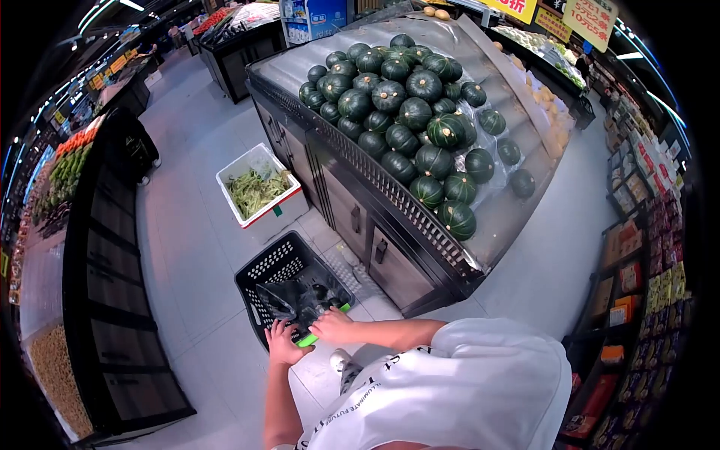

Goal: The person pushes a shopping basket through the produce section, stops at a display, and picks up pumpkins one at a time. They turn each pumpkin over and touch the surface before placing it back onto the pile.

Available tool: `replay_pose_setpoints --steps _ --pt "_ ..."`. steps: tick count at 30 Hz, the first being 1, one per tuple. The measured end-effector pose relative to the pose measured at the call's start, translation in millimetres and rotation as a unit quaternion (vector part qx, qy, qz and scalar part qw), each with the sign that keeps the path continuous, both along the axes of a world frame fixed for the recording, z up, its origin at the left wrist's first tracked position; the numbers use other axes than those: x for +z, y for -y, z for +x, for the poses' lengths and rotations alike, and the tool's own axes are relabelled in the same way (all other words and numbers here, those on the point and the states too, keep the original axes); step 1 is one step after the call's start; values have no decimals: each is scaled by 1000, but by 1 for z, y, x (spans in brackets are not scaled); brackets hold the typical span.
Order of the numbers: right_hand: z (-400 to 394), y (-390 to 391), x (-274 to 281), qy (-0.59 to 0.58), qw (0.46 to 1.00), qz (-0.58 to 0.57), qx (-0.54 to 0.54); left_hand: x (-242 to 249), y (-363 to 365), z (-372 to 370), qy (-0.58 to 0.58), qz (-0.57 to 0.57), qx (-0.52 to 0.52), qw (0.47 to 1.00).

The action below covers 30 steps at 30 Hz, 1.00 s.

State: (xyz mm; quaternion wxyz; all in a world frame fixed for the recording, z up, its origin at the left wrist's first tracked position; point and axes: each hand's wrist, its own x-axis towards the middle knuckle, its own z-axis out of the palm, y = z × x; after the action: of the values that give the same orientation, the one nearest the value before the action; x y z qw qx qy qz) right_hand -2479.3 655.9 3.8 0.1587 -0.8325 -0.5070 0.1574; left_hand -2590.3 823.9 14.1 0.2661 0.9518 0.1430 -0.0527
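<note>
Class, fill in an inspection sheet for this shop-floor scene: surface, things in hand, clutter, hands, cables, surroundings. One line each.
Surface: pale tiled floor, with a black shopping basket standing on it.
Things in hand: the basket holds a crumpled plastic bag with dark items inside; what they are cannot be told.
Clutter: white crate of green trimmings stands beside the display counter.
Hands: left hand and right hand both rest on the basket's near rim by its green handle.
Cables: nothing seen.
Surroundings: display counter piled with dark green pumpkins; produce shelves to the left, packaged goods to the right.
</note>
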Motion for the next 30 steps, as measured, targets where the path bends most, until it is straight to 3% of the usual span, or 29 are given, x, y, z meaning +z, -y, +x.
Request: replay_pose_setpoints --steps 7,10,13,17,20,22,24,26,27,28,30 --pt "39 -61 0 2 996 -15 -90 -11 -71 58 -52 -2 -26 998" --pt "50 -79 -11 71 978 109 -163 -19 -88 81 -46 -7 -28 999" --pt "74 -94 -10 -91 986 -2 -138 -23 -109 97 -27 -16 -39 999" --pt "90 -91 5 -163 975 -49 -140 -28 -119 110 9 0 -47 999" --pt "92 -55 -7 -297 943 45 -147 -36 -132 116 26 -25 -70 997" --pt "119 -6 75 -473 875 32 -102 -47 -139 118 40 -37 -95 994" --pt "148 45 122 -607 785 96 -83 -48 -145 121 -12 -96 -113 989" --pt "172 90 186 -547 811 117 -170 -66 -155 122 -88 -140 -132 977" --pt "182 113 207 -531 806 166 -202 -83 -167 124 -207 -185 -134 951" --pt "191 135 225 -510 800 217 -232 -72 -172 134 -288 -183 -151 928" --pt "204 182 262 -484 754 340 -285 -12 -152 186 -334 -128 -197 913"
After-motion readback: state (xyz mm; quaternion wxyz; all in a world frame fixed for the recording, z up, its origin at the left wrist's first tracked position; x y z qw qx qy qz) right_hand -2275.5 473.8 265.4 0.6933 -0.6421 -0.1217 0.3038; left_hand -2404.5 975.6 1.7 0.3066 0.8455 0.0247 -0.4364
